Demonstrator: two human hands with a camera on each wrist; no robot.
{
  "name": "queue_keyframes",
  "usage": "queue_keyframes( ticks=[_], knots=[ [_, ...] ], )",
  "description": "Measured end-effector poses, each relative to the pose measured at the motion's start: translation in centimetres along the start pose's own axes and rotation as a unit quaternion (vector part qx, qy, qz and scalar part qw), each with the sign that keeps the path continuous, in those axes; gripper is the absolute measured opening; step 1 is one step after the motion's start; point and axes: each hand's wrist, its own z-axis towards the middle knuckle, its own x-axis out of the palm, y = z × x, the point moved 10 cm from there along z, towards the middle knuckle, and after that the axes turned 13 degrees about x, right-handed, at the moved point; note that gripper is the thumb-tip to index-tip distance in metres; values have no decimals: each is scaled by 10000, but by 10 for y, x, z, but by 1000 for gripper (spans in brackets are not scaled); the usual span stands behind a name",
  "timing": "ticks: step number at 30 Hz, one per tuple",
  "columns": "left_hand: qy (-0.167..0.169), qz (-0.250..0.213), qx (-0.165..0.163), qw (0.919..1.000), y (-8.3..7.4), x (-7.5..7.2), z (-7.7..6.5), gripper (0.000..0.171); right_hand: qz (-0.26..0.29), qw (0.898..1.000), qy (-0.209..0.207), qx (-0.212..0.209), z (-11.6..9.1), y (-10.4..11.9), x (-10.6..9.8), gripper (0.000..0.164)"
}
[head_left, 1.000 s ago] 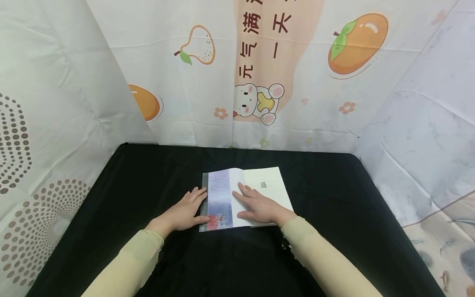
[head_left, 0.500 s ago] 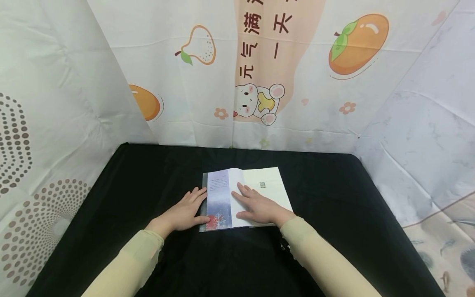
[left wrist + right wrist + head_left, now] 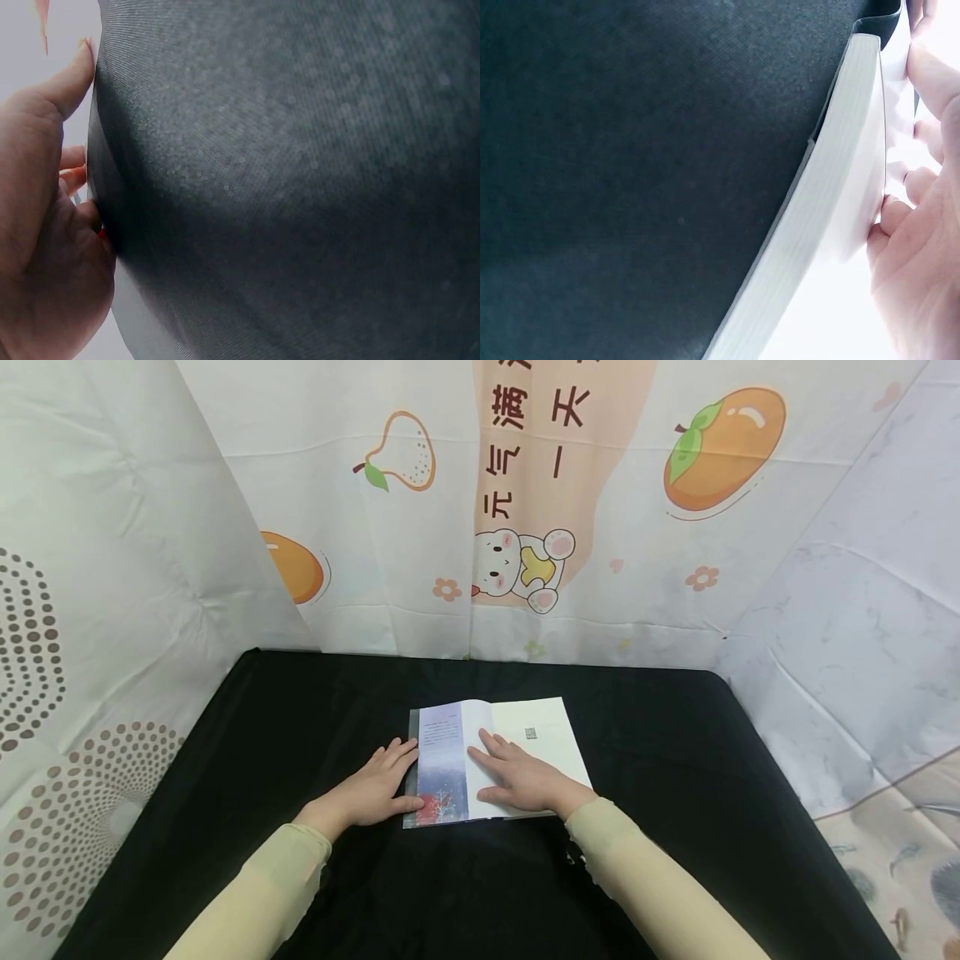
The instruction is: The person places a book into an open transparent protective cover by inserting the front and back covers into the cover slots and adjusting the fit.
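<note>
An open book (image 3: 536, 718) lies on the black cloth in the head view, its cream page with a small printed square code on the right. On its left side is a purple-blue flap (image 3: 441, 768) with small text and a red-and-white tree picture, edged by a clear strip. My left hand (image 3: 371, 789) rests at the book's left edge, fingers spread, thumb touching the lower corner. With fingers extended, my right hand (image 3: 525, 777) lies across the white inner side beside the fold. The right wrist view shows the thick page block (image 3: 817, 202) next to that hand.
Black cloth (image 3: 660, 735) covers the table around the book. A white curtain (image 3: 600, 635) with fruit and bear prints hangs behind the table's far edge. Patterned sheets hang along the left and right sides.
My right hand and the purple-blue flap have shifted very slightly to the left since one second ago. My left hand has stayed in place.
</note>
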Motion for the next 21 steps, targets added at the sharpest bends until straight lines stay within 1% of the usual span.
queue_keyframes(
  ticks=[21],
  knots=[
    [20, -96, 0, 10000, -2, -1, 0, 88, -14, 10000, 8, -19, 1, 2, 0, 71]
  ],
)
